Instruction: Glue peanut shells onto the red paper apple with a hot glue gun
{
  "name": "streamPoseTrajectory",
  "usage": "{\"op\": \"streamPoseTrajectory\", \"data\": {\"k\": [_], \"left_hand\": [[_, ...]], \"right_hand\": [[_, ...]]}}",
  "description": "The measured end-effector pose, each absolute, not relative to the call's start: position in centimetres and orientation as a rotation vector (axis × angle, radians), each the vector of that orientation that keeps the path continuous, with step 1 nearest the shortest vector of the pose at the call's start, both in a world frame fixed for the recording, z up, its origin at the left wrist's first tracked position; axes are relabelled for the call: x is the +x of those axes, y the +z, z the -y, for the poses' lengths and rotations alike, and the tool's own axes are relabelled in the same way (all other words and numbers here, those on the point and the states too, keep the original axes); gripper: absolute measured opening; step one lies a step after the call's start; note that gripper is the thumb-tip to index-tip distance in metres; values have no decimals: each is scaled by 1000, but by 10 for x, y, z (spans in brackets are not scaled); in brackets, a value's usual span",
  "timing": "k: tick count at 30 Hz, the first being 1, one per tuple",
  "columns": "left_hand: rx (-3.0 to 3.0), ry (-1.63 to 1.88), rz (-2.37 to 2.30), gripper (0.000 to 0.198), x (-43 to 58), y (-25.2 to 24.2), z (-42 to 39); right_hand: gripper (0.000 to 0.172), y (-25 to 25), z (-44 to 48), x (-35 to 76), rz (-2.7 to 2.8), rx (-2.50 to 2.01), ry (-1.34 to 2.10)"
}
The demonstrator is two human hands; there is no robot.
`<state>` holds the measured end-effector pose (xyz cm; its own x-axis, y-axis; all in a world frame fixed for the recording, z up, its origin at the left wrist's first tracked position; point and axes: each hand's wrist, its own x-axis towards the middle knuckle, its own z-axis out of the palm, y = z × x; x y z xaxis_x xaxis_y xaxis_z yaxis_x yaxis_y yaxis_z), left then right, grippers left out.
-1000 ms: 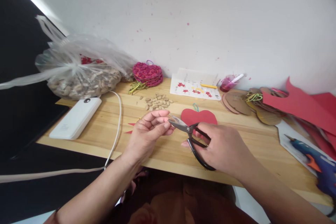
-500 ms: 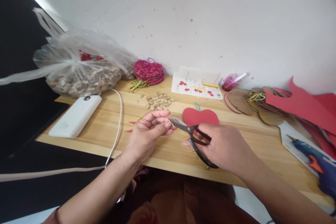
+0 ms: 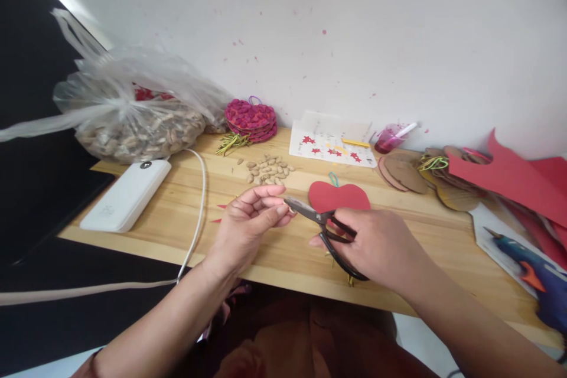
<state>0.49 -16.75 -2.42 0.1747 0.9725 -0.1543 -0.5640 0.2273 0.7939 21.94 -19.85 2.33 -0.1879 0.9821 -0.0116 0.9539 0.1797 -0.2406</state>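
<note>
Between its thumb and fingertips, my left hand (image 3: 252, 215) pinches a small pale piece (image 3: 290, 208), too small to name for certain. My right hand (image 3: 374, 242) grips black-handled scissors (image 3: 316, 217), whose blade tips meet that piece at the left fingertips. Behind the scissors lies a red apple-shaped cutout (image 3: 341, 194) with a blue-green loop on top, partly covered by my right hand. A pile of pale nutshells (image 3: 268, 171) rests beyond my left hand. Red pointed scraps (image 3: 217, 220) stick out beside my left wrist.
A white power bank (image 3: 126, 196) with a white cable lies left, before a plastic bag of shells (image 3: 133, 124). Stacked pink decorations (image 3: 250, 121), a paper with red stars (image 3: 332, 150) and a cup of red liquid (image 3: 388, 140) line the wall. At right are red sheets (image 3: 509, 174) and a glue gun (image 3: 527, 271).
Both hands keep nearly the same place. The scissor blades look slightly more closed at the small piece; the camera view has shifted a little.
</note>
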Motion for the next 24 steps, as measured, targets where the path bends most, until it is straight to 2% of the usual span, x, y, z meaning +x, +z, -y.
{"op": "streamPoseTrajectory", "data": {"k": [8,14,24], "left_hand": [[625,1230,-766,34,7,-27,169],[616,1339,-797,28,14,-33,172],[665,1472,-816,22,22,-36,180]], "right_hand": [[47,21,200,221,2193,-1898,191],[44,19,206,214,2212,-1913,249],[48,16,207,208,2219,-1941,201]]}}
